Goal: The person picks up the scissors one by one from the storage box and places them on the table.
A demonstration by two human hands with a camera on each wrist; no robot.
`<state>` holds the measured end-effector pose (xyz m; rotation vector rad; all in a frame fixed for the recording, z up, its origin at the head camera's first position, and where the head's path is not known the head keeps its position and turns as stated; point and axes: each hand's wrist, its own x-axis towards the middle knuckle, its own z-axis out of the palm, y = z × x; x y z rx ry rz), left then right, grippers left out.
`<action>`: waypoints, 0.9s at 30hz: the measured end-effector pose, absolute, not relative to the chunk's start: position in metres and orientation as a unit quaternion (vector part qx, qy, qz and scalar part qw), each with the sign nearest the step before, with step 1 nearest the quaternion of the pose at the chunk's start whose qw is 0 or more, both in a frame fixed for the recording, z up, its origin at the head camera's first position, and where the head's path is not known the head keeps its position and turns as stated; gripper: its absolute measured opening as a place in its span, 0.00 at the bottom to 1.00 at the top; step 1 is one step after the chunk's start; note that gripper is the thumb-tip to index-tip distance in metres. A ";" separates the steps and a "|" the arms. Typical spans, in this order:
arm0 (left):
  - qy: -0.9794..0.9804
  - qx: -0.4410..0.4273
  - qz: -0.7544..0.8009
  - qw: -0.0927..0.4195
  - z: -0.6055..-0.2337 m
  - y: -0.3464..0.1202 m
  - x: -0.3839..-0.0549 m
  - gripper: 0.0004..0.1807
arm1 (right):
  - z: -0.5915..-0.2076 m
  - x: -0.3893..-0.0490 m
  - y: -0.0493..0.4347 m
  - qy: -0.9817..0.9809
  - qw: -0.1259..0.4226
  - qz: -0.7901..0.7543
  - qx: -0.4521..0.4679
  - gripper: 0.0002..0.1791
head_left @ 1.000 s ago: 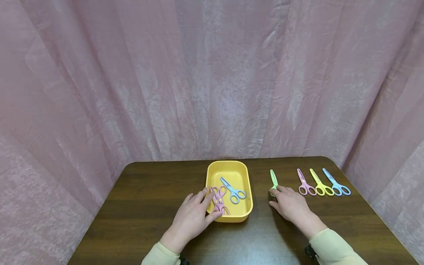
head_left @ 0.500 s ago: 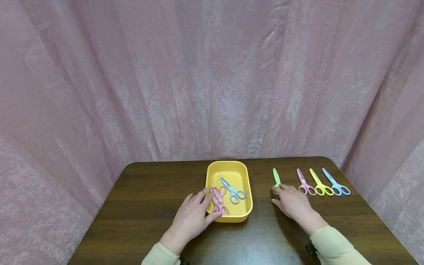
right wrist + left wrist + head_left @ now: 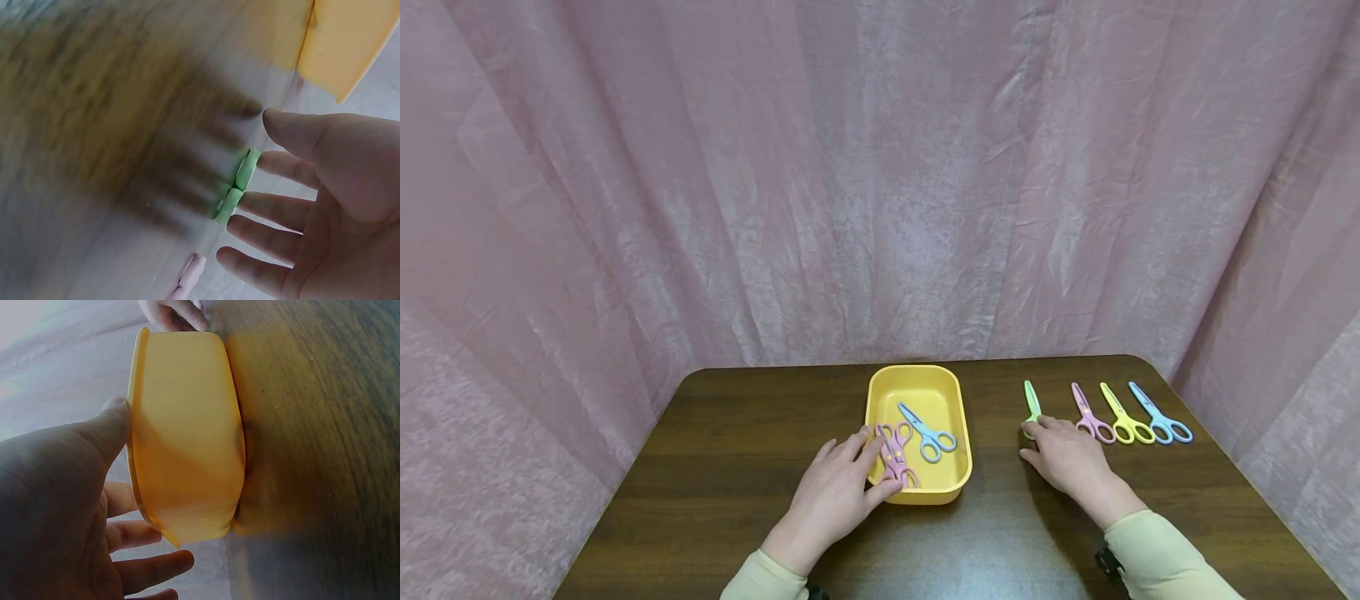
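Pink curtain (image 3: 887, 183) behind brn table (image 3: 760, 433); yel tray (image 3: 925, 383) atop.

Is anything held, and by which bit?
Nothing looks gripped: the left hand rests on the rim of the yellow tray; the right hand touches the handles of the green scissors.

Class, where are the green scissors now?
In the head view, the green scissors lie on the table, right of the yellow tray, with the right hand at their handles.

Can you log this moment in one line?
left hand: touches tray | right hand: touches green scissors | in tray: pink scissors, blue scissors | farther right on table: pink pair, yellow pair, blue pair
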<state>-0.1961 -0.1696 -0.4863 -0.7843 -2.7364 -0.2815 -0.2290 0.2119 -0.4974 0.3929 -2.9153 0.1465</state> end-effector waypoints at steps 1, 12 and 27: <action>-0.947 -0.271 -0.098 0.139 -0.486 -0.170 -0.196 0.41 | -0.497 -0.229 0.212 -0.985 0.098 0.050 0.132 0.22; -0.944 -0.274 -0.096 0.154 -0.488 -0.170 -0.196 0.41 | -0.498 -0.229 0.215 -0.986 0.099 0.055 0.123 0.21; -0.945 -0.273 -0.091 0.156 -0.489 -0.170 -0.196 0.41 | -0.500 -0.229 0.221 -0.984 0.111 0.059 0.124 0.20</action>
